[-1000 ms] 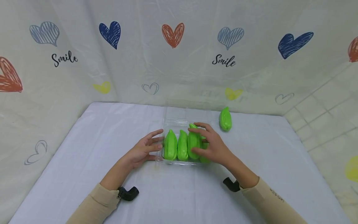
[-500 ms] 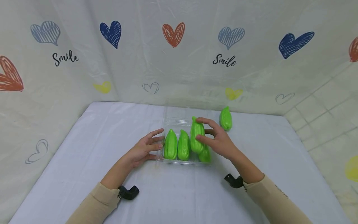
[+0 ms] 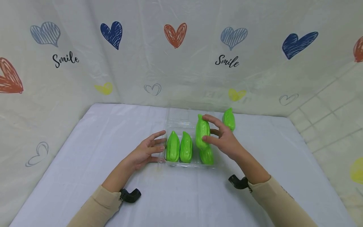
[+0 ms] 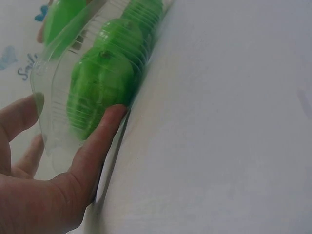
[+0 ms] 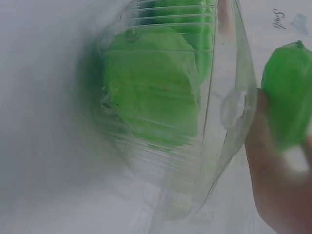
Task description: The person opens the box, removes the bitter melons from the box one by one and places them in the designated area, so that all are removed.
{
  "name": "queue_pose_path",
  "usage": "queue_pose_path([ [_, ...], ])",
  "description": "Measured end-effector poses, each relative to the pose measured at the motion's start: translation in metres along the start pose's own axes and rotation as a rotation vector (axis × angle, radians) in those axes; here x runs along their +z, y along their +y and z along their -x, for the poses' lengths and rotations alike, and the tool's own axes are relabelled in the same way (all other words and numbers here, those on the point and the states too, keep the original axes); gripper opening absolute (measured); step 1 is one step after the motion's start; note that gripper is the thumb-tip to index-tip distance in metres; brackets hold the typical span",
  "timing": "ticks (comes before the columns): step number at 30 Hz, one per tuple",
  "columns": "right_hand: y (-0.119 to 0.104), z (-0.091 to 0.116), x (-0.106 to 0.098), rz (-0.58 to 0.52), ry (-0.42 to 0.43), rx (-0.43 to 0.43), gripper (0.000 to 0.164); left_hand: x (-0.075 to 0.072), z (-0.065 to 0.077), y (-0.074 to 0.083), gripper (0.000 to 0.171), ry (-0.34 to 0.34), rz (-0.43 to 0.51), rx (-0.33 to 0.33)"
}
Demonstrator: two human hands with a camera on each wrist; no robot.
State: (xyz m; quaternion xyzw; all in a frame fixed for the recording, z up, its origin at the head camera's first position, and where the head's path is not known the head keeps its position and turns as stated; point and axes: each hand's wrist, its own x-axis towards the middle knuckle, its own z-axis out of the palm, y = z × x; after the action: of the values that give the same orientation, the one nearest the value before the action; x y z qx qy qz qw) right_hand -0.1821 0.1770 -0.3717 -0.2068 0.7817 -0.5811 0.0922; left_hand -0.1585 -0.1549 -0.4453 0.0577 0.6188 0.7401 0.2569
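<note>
In the head view my right hand (image 3: 225, 142) holds a shiny green elongated vegetable (image 3: 202, 132) with a pointed tip, thumb on its near side and fingers at its far and right side. It is raised above a clear plastic box (image 3: 195, 164). Inside the box lie two similar green vegetables (image 3: 186, 148) side by side, and another green vegetable (image 3: 207, 157), partly covered by the held one, at the right. My left hand (image 3: 145, 154) rests at the box's left side with fingers spread; in the left wrist view its thumb (image 4: 100, 141) touches the clear wall.
The box's clear lid (image 3: 180, 116) is folded back at the far side. Another green vegetable (image 3: 229, 119) lies on the white-covered table (image 3: 175, 195), behind my right hand. A white curtain (image 3: 198, 75) printed with hearts hangs behind the table's far edge.
My right hand has lifted the green vegetable out of the row and carried it up and to the right, leaving a gap in the box. The left hand has stayed put.
</note>
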Motion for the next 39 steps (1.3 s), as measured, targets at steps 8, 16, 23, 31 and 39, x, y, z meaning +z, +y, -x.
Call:
queue_pose_path([
  [8, 0.002, 0.003, -0.003, 0.065, 0.0, -0.043, 0.06, 0.001, 0.001, 0.001, 0.075, -0.015, 0.005, 0.007],
  [16, 0.001, 0.006, -0.013, 0.063, 0.002, -0.034, 0.056, 0.001, 0.001, 0.002, 0.075, -0.019, 0.002, 0.008],
  [23, -0.001, 0.009, -0.017, 0.063, 0.009, -0.02, 0.057, 0.0, 0.001, 0.002, 0.075, -0.018, 0.003, 0.008],
  [31, 0.0, 0.01, -0.024, 0.088, 0.025, -0.013, 0.056, -0.001, 0.0, 0.0, 0.074, -0.014, -0.003, 0.012],
  [39, 0.001, 0.013, -0.033, 0.118, 0.033, -0.008, 0.055, -0.001, 0.001, 0.0, 0.074, -0.011, 0.007, 0.005],
])
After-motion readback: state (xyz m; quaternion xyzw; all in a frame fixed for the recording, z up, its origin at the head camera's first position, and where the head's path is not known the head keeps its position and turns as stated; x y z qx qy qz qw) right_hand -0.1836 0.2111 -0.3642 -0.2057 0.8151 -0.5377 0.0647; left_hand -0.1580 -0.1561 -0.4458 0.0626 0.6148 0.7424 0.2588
